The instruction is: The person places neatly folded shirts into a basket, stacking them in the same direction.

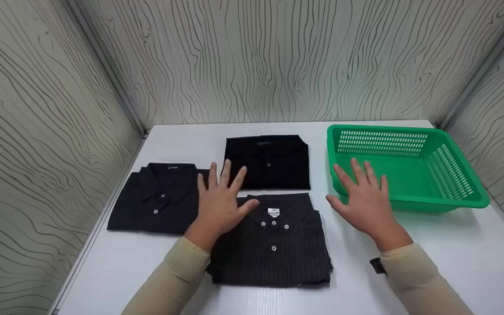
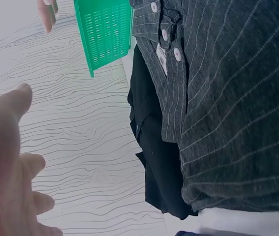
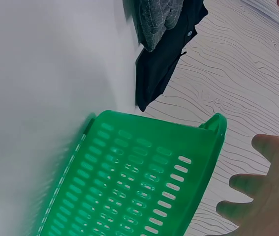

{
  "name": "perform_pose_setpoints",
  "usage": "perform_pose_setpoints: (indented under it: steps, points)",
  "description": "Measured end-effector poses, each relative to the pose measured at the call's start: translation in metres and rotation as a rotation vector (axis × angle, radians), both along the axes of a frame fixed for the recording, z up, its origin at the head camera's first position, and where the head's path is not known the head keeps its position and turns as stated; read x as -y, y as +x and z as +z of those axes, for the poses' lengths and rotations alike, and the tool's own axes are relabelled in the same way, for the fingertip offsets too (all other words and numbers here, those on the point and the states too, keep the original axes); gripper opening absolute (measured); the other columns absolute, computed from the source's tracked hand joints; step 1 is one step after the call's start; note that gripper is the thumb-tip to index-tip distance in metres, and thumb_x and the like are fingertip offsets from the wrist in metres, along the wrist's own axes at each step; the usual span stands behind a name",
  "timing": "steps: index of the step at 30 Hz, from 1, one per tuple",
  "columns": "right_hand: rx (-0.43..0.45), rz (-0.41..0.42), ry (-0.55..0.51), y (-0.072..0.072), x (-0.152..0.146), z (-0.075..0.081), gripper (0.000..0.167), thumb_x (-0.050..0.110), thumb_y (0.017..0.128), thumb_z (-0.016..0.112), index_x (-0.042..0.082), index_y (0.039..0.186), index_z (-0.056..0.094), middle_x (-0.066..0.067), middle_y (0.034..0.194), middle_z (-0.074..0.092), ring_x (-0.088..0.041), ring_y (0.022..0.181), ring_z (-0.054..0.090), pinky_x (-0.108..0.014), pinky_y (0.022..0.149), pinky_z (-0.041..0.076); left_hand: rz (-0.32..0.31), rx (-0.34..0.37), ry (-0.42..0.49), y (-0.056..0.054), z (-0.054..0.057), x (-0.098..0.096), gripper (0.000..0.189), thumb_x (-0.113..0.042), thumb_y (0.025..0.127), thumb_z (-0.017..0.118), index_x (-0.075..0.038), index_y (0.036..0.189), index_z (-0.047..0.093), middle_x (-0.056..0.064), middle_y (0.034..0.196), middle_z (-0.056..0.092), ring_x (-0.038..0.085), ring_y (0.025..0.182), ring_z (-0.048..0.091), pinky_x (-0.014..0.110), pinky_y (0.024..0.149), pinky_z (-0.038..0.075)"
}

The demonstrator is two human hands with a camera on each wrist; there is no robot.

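My left hand (image 1: 219, 208) is held with fingers spread over the gap between the folded shirts, holding nothing. Below and right of it lies a dark pinstriped shirt (image 1: 274, 262) with white buttons and a white collar label. A folded navy shirt (image 1: 147, 205) is on its left, and a folded black shirt (image 1: 274, 162) lies farther back. My right hand (image 1: 365, 203), fingers also spread and holding nothing, is over the near left corner of a green plastic basket (image 1: 462, 203). In the left wrist view, the pinstriped shirt (image 2: 242, 108) appears well apart from the left hand (image 2: 6, 162).
The white table (image 1: 155, 275) carries the shirts and basket. Pale wood-grain panels (image 1: 252, 61) stand at its back and sides. The basket has slotted walls, and its inner floor shows bare green. A dark band (image 1: 378, 265) sits at the right sleeve's cuff.
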State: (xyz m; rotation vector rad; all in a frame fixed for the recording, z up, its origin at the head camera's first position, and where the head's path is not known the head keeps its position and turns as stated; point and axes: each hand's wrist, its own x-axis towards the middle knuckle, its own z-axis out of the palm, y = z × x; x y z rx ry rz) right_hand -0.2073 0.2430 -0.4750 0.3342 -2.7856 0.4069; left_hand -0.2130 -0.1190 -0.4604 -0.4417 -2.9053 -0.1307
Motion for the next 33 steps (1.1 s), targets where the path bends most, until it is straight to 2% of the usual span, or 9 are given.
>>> perform_pose_setpoints:
  steps: [6, 12, 17, 25, 33]
  points:
    - [0.013, 0.006, 0.0, 0.002, 0.006, -0.002, 0.075, 0.055, 0.094, 0.062, 0.023, 0.157, 0.039, -0.023, 0.162, 0.024, -0.049, 0.148, 0.015, -0.078, 0.107, 0.009, 0.011, 0.021, -0.001, 0.004, -0.004, 0.004, 0.091, -0.086, 0.089, 0.028, -0.032, 0.163, 0.022, 0.012, 0.168, 0.009, 0.043, 0.152, 0.003, 0.069, 0.114, 0.005]
    - [0.006, 0.046, 0.005, 0.006, 0.02, -0.002, 0.073, 0.053, 0.094, 0.065, 0.023, 0.156, 0.041, -0.022, 0.162, 0.027, -0.048, 0.148, 0.016, -0.077, 0.108, 0.009, 0.028, 0.021, 0.038, 0.007, -0.006, 0.017, 0.089, -0.08, 0.092, 0.038, -0.027, 0.162, 0.027, 0.016, 0.167, 0.014, 0.044, 0.152, 0.005, 0.069, 0.114, 0.008]
    - [-0.023, 0.099, -0.03, 0.012, 0.034, -0.005, 0.072, 0.049, 0.093, 0.068, 0.024, 0.156, 0.042, -0.02, 0.16, 0.031, -0.045, 0.148, 0.019, -0.076, 0.108, 0.011, 0.03, 0.032, 0.061, 0.008, -0.006, 0.032, 0.084, -0.075, 0.094, 0.044, -0.026, 0.161, 0.03, 0.016, 0.167, 0.017, 0.045, 0.151, 0.007, 0.07, 0.114, 0.009]
    - [-0.021, 0.203, -0.108, 0.02, 0.064, -0.01, 0.07, 0.047, 0.094, 0.067, 0.023, 0.155, 0.044, -0.016, 0.158, 0.038, -0.039, 0.149, 0.024, -0.069, 0.113, 0.014, 0.096, 0.08, 0.139, 0.005, -0.006, 0.072, 0.083, -0.072, 0.096, 0.046, -0.022, 0.161, 0.032, 0.019, 0.166, 0.017, 0.046, 0.15, 0.009, 0.07, 0.113, 0.01]
    - [0.074, 0.303, -0.217, 0.022, 0.098, -0.012, 0.074, 0.043, 0.093, 0.07, 0.022, 0.157, 0.04, -0.012, 0.156, 0.041, -0.034, 0.147, 0.03, -0.061, 0.116, 0.019, 0.183, 0.131, 0.231, -0.003, -0.008, 0.118, 0.086, -0.071, 0.098, 0.04, -0.014, 0.161, 0.029, 0.023, 0.165, 0.017, 0.05, 0.149, 0.011, 0.074, 0.111, 0.01]
